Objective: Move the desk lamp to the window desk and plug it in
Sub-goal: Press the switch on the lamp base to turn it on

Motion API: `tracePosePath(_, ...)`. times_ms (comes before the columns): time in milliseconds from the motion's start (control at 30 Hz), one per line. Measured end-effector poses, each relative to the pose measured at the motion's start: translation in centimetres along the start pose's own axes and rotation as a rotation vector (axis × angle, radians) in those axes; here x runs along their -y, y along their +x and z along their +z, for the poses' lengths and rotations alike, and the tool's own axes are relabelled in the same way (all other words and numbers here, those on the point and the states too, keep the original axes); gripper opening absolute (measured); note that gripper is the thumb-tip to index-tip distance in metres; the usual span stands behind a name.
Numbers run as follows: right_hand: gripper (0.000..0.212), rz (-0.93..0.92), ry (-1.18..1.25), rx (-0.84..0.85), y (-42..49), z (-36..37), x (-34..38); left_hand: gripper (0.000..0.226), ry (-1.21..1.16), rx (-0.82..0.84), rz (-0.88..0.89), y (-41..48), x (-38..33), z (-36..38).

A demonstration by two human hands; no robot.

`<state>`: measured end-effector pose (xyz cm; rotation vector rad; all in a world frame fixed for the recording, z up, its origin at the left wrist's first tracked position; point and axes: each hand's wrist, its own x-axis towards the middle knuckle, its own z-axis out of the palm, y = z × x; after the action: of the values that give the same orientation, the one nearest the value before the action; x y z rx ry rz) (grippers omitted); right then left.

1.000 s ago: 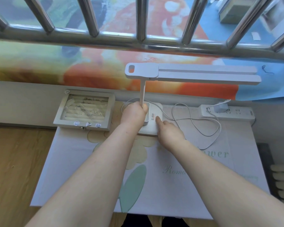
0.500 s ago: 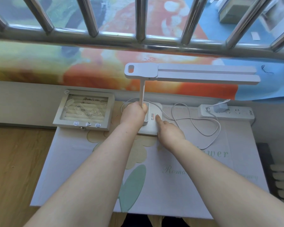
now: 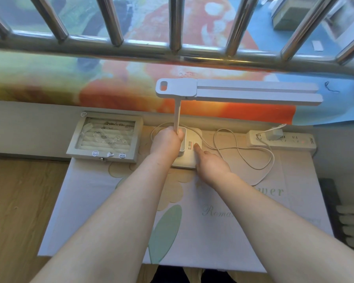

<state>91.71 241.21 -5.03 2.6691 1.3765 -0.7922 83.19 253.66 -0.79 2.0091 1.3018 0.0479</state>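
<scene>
The white desk lamp (image 3: 239,92) stands on the window desk (image 3: 223,231), its long flat head reaching to the right and glowing warm underneath. My left hand (image 3: 166,142) is closed around the foot of the thin lamp stem. My right hand (image 3: 208,162) rests on the lamp base (image 3: 190,149) with its index finger pressing the top by a small label. The lamp's white cable (image 3: 251,158) loops across the desk to a plug adapter (image 3: 274,134) seated in the white power strip (image 3: 290,142) at the back right.
A grey jewellery box (image 3: 105,137) with a glass lid sits at the back left of the desk. Behind it runs the window sill with a colourful cloth and a steel window grille (image 3: 172,50). Wooden floor lies to the left, a dark ribbed object at the right edge.
Light now shines from under the lamp head onto the desk and cloth. Both hands stay in the same places.
</scene>
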Motion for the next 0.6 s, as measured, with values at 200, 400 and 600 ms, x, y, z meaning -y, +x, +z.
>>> tracePosePath(200,0.070,0.008,0.025,0.026,-0.3,0.0,-0.1,0.029,-0.016,0.019,-0.029,-0.3,-0.2,-0.3)
tracePosePath(400,0.069,0.028,0.080,0.024,-1.0,-0.7,-0.6,0.032,-0.071,0.040,-0.033,-0.6,-0.4,-0.4)
tracePosePath(600,0.065,0.009,0.083,-0.047,-2.2,-2.5,-0.8,0.047,-0.125,0.073,-0.040,-1.4,-0.8,-1.3)
